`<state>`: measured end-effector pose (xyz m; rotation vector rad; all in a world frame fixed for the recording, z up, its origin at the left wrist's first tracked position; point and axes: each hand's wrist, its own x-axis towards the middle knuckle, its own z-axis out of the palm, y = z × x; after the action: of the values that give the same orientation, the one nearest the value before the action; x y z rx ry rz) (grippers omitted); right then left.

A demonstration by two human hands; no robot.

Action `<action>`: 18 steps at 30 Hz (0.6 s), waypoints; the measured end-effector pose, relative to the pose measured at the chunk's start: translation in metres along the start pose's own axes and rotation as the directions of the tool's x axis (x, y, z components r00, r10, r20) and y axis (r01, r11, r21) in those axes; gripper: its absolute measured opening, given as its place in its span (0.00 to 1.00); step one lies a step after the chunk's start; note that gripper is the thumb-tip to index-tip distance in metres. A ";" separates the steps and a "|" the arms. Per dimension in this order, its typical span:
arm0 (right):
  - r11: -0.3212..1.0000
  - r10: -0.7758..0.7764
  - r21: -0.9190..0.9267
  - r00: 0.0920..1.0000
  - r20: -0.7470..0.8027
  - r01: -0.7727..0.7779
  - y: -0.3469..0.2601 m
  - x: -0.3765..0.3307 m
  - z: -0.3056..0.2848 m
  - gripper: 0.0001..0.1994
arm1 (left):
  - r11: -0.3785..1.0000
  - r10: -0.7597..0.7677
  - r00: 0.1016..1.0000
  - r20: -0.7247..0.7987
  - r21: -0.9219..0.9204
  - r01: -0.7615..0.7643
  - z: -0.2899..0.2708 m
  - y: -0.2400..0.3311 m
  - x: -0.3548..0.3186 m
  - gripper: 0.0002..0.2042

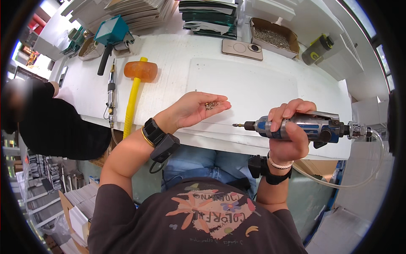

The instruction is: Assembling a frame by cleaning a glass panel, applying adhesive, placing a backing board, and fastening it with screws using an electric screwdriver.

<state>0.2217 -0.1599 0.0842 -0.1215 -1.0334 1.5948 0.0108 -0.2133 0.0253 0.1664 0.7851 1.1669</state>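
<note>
My left hand [196, 108] is turned palm up over the white tabletop, its fingers cupped around several small metal screws [211, 104]. In my right hand [292, 127] is a blue and silver air screwdriver [315, 125], gripped around its body. Its bit [238, 125] points left and stands apart from my left hand, near the table's front edge. A clear hose [377, 165] runs from the tool's rear and loops down toward my right wrist. Beyond my hands a thin, pale panel [245, 78] lies flat on the table.
Left on the table lie an orange-headed mallet [140, 72] with a yellow handle and a second slim air screwdriver [111, 91]. At the back are a phone [242, 49], a box of screws [274, 38], stacked panels [209, 19] and a bottle [317, 50]. Another person's black sleeve [63, 122] is at far left.
</note>
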 end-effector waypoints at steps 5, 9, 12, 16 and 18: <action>0.988 -0.148 -0.050 0.989 0.004 0.148 -0.036 -0.026 -0.010 0.15 | 0.993 -0.048 0.992 0.120 0.114 0.034 0.033 -0.031 0.003 0.16; 0.975 -0.209 -0.069 0.977 0.034 0.210 -0.055 -0.041 -0.013 0.16 | 0.985 -0.084 0.987 0.134 0.159 0.063 0.049 -0.053 0.002 0.12; 0.968 -0.232 -0.092 0.972 0.046 0.235 -0.058 -0.046 -0.014 0.15 | 0.986 -0.076 0.988 0.134 0.156 0.054 0.054 -0.064 0.000 0.11; 0.968 -0.229 -0.099 0.973 0.037 0.231 -0.055 -0.045 -0.017 0.15 | 0.970 -0.094 0.994 0.063 0.230 0.077 0.050 -0.072 0.005 0.12; 0.969 -0.223 -0.101 0.974 0.031 0.226 -0.052 -0.043 -0.018 0.15 | 0.975 -0.077 0.996 0.053 0.214 0.064 0.050 -0.077 0.008 0.13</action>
<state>0.2849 -0.1892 0.0892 -0.0568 -1.1053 1.3401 0.1025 -0.2250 0.0195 0.3466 0.8545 1.0051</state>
